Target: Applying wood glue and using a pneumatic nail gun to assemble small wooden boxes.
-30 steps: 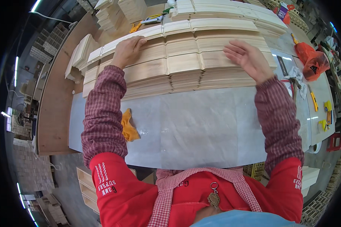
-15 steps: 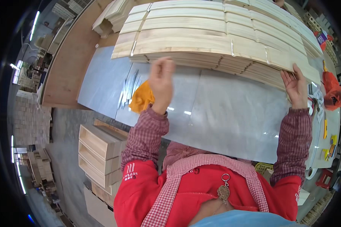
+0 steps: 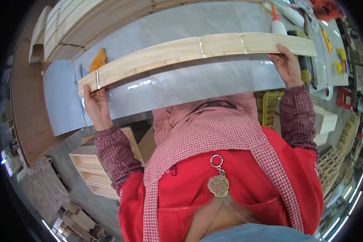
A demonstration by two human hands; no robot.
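Observation:
A long, thin pale wooden board (image 3: 161,55) stretches across the middle, above the table. Three white lines of what looks like glue cross it. My left hand (image 3: 96,105) grips its left end, thumb in front and fingers under the lower edge. Near the other end, my right hand (image 3: 287,66) pinches the board's lower edge between thumb and fingers. Behind the board, close to the right hand, stands a white squeeze bottle (image 3: 278,26) with a red nozzle. An orange cloth (image 3: 98,60) lies partly hidden beyond the left part of the board.
Stacked wooden boards (image 3: 70,30) occupy the back left of the grey tabletop (image 3: 161,90), beside a brown wooden side panel (image 3: 28,97). A yellow utility knife (image 3: 327,41) lies at the far right. Wooden compartment boxes (image 3: 88,163) stand below left, and a yellow crate (image 3: 269,109) sits below right.
Both hands, empty half a second ago at the stack, now hold one board, brought nearer to me and away from the stack. My view has shifted too.

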